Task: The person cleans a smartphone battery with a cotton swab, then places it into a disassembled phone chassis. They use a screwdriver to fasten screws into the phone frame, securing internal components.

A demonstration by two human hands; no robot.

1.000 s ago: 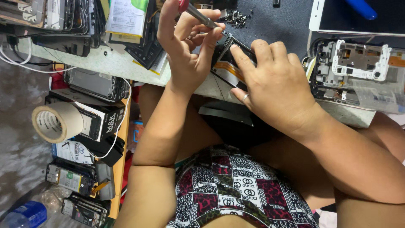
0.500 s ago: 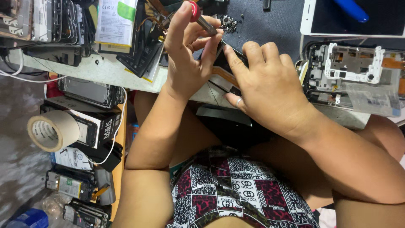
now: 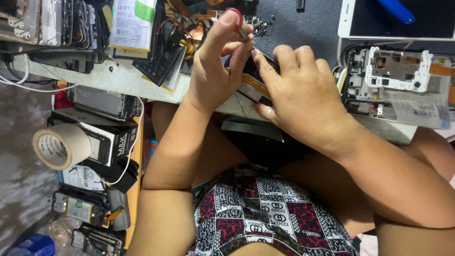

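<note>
The left hand [image 3: 215, 71] pinches a small screwdriver [image 3: 241, 31] between its fingers, red cap under the forefinger; the right hand [image 3: 303, 99] curls its fingers over an opened phone [image 3: 251, 83] at the counter [image 3: 123, 83] edge — tiny screws [image 3: 262, 26] lie just beyond the fingers; a tape roll [image 3: 59, 146] sits well apart.

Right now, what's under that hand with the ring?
The right hand covers a dark opened phone at the bench edge; only its orange-striped end shows, the rest is hidden.
</note>
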